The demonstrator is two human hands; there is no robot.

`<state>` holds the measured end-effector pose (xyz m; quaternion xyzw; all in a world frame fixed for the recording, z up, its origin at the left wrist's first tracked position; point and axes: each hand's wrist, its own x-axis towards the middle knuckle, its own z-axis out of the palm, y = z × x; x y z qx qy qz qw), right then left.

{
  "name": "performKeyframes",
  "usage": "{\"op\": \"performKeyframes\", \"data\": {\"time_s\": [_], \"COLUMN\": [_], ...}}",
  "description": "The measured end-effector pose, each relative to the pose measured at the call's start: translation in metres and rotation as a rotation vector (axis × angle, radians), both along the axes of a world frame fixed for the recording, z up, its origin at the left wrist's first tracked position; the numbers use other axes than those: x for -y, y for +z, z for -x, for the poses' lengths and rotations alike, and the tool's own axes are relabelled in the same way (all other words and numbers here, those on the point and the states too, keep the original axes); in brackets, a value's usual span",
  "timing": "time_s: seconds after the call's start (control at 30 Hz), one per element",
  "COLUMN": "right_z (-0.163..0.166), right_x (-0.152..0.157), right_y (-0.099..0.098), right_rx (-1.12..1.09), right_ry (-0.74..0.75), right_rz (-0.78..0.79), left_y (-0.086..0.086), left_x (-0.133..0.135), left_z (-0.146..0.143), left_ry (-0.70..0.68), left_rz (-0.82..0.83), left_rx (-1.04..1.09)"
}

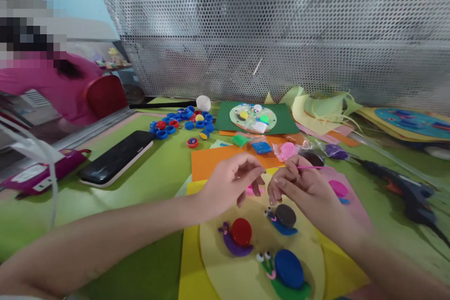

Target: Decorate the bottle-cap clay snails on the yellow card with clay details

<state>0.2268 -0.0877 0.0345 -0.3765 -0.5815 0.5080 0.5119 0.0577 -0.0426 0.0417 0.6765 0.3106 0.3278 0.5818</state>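
Observation:
My left hand [230,183] and my right hand [302,187] are raised together over a pale yellow round sheet [225,262]. My right hand pinches a thin pink stick [314,167]; my left thumb and finger are pinched together close by, and what they hold is too small to tell. A bit of pink clay [251,191] lies below the left hand. Three clay snails with bottle-cap shells sit on the sheet: a purple one with a red cap [239,236], a blue one with a dark cap [284,220], and a green one with a blue cap [285,274].
A black phone [116,157] lies at left, with a pile of blue and red bottle caps [183,119] behind it. Clay packets [262,147] lie on orange paper. A glue gun [404,186] rests at right. A perforated metal screen [281,28] closes the back. A person in pink sits far left.

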Motion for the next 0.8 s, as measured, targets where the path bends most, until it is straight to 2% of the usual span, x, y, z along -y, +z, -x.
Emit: {"op": "performKeyframes", "data": {"time_s": [0.37,0.57,0.67,0.8], "right_z": [-0.001,-0.027,-0.044,-0.056], "right_x": [0.001,-0.002,-0.009,-0.023], "right_y": [0.005,0.009,0.011,0.011], "right_rx": [0.036,0.063,0.142,0.246], "right_ry": [-0.075,-0.140,-0.125,-0.265], "right_rz": [-0.035,-0.084,-0.022,-0.004], "left_y": [-0.002,-0.001,0.001,0.003], "left_x": [0.001,-0.006,-0.016,-0.027], "left_z": [0.000,0.006,0.010,0.004], "left_ry": [-0.020,0.059,0.011,-0.069], "left_rz": [-0.019,-0.198,-0.294,-0.426], "left_rx": [-0.013,-0.077,-0.141,-0.249]}}
